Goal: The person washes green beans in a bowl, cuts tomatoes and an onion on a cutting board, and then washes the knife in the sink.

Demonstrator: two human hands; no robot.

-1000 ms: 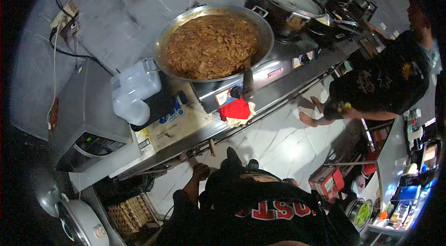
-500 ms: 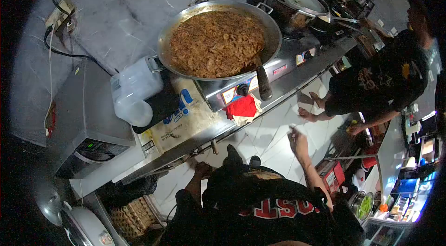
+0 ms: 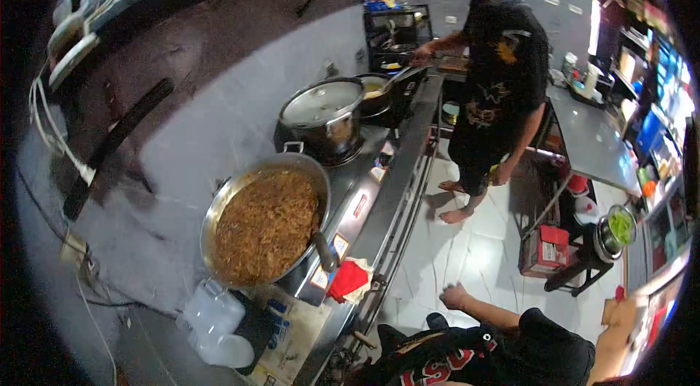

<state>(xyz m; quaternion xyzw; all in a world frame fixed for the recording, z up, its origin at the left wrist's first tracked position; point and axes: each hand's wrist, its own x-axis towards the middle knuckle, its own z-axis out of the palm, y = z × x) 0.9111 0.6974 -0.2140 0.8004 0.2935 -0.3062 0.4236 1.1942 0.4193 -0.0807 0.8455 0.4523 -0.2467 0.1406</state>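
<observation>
My right hand (image 3: 456, 297) hangs out over the white tiled floor (image 3: 467, 255), fingers loosely bent, with nothing in it. It is a little to the right of the steel stove counter (image 3: 397, 189). My left hand is out of sight. On the counter sits a wide steel pan of brown fried noodles (image 3: 266, 229), its dark handle (image 3: 323, 251) pointing towards me. A red cloth (image 3: 348, 278) lies at the counter's front edge below that handle.
A lidded pot (image 3: 324, 112) and a smaller pot (image 3: 375, 91) stand further along the stove. A person in black (image 3: 503, 72) works at the far end. A plastic jug (image 3: 211, 320) is near left. A steel table (image 3: 590, 142), red box (image 3: 543, 251) and bowl of greens (image 3: 620, 229) are right.
My head has lifted and turned, so the view now runs along the counter. My right hand has dropped lower and nearer my body. My left hand has left the view.
</observation>
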